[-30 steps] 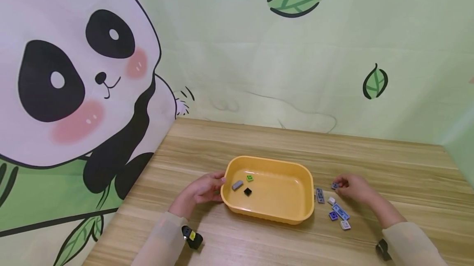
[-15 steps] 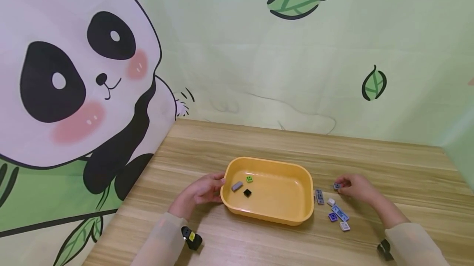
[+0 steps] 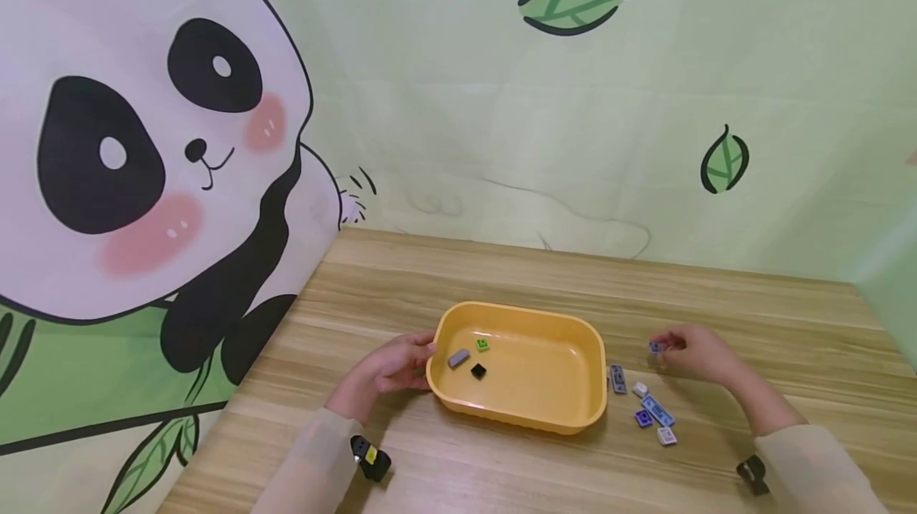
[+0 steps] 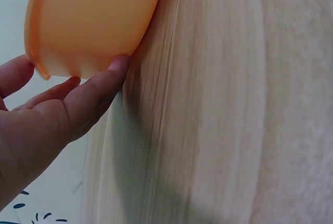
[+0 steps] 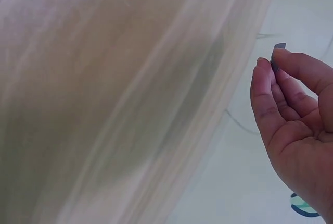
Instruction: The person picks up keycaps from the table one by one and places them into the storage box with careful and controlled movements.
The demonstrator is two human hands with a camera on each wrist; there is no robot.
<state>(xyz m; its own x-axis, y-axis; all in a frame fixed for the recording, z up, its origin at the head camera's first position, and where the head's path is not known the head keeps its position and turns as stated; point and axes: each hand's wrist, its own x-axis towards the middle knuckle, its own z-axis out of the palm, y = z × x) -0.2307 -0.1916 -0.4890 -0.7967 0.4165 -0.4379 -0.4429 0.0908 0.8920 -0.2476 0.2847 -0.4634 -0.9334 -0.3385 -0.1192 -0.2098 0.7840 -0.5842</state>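
Observation:
In the head view, my left hand [image 3: 396,363] holds the left end of a yellow plastic tray [image 3: 516,425]. The left wrist view shows its fingers from the rim down to the base of the tray's outer wall [image 4: 93,21]. Right of the tray, my right hand [image 3: 696,353] pinches a small grey-blue square toy tile [image 3: 655,347] between thumb and fingertips, raised off the table. That tile appears edge-on in the right wrist view. Inside the tray lie a green square tile [image 3: 483,344], a grey bar-shaped piece [image 3: 458,358] and a black square piece [image 3: 478,371].
Beside the tray's right end lie a grey oblong tile [image 3: 618,379], a white piece [image 3: 641,389], a blue oblong tile [image 3: 657,410], a purple square tile [image 3: 643,418] and a pale square tile [image 3: 667,436]. A panda-printed cloth [image 3: 458,100] stands behind the wooden table [image 3: 401,275].
My right hand has lifted slightly up and to the right with the grey-blue tile, away from the loose pieces. The left hand and the tray have stayed in place.

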